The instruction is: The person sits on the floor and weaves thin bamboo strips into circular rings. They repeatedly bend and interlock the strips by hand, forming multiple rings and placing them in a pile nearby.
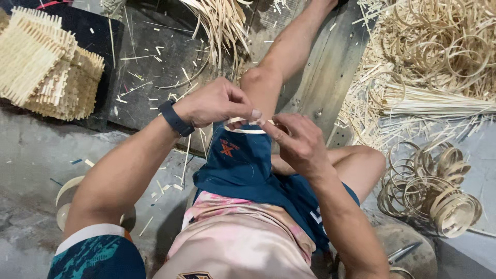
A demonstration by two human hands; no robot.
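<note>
Both hands are working at knee height over the lap. Left hand (217, 102) is pinching the thin pale bamboo strip (247, 125) between thumb and fingertips, fingers curled tight around it. Right hand (297, 142) is closing on the other end of the same strip, thumb and forefinger pressed on it just beside the left fingertips. Strip is bending into a flat loop, sitting right against the raised knee (258, 82), above the dark blue shorts (243, 165).

Judgement: for a clean joint the two ends need to be overlapping flush, with both pinches staying close to the overlap so the strip is not twisting or springing open. Knee is giving a handy brace.

Room: elbows are having free space on both sides. Near right, a pile of finished pale bamboo rings (431, 188) is lying close to the right thigh; metal scissors (402, 252) are lying on a round stone below it. Near left, grey concrete floor (31, 155) with loose offcuts. Further out, a stack of square woven bamboo mats (46, 64) is sitting far left, a bundle of straight bamboo sticks (434, 103) far right, loose long strips (222, 20) beyond the knee.
</note>
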